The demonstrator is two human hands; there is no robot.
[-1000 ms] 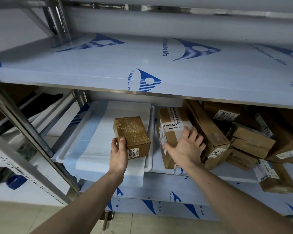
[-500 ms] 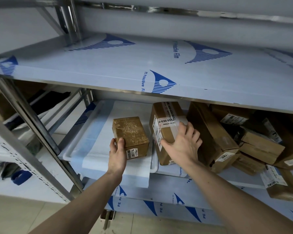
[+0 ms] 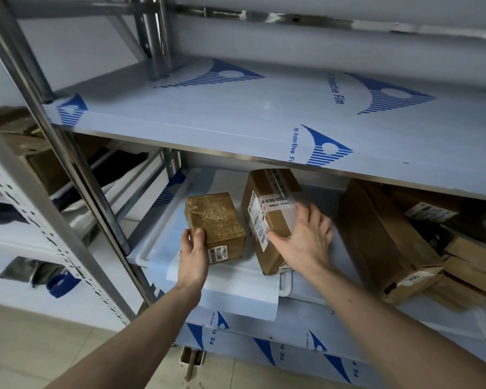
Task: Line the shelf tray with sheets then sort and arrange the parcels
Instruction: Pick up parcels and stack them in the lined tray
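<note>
A white tray (image 3: 145,255) lined with pale blue sheets (image 3: 236,293) sits on the lower shelf. A small tape-wrapped brown parcel (image 3: 213,220) stands in the tray, and my left hand (image 3: 192,255) grips its near left corner. Right beside it a taller cardboard parcel (image 3: 267,217) with white labels leans over the tray's right part. My right hand (image 3: 303,237) lies spread on its right side, holding it. The sheets hang over the tray's front rim.
A heap of brown parcels (image 3: 390,242) fills the lower shelf to the right. The upper shelf (image 3: 236,113) covered in blue-printed protective film juts out above the tray. Slanted metal uprights (image 3: 76,175) stand close on the left. Tiled floor lies below.
My right hand has slid the taller parcel leftwards from the heap onto the tray, up against the small parcel. My left hand has kept its hold on the small parcel.
</note>
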